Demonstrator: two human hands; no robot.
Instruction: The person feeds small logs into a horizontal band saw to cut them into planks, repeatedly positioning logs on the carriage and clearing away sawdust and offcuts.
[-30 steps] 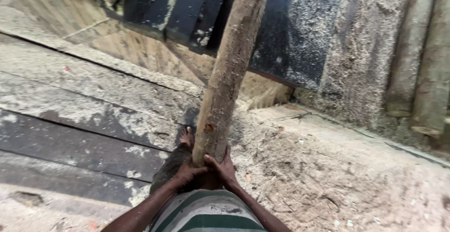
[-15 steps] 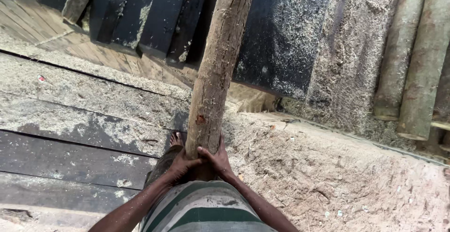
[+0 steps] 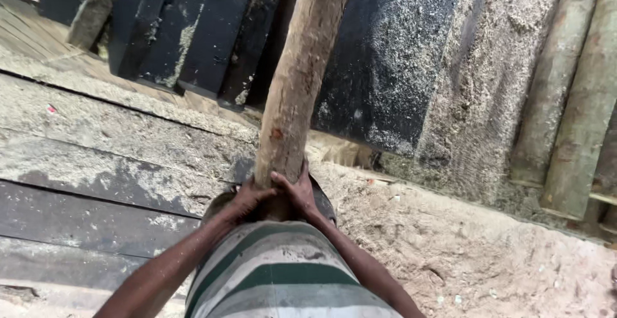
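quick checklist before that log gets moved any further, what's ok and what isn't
1. Left hand on the log: ok, gripping its near end.
2. Right hand on the log: ok, wrapped beside the left.
3. Far end of the log: cannot tell, it runs out of frame.
4. Footing: not ok, loose sawdust covers the ground.
5. Leaning poles at right: ok, apart from the log.

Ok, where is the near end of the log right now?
In the head view, centre frame: the log ends low against the person's striped shirt, gripped by the left hand and right hand.
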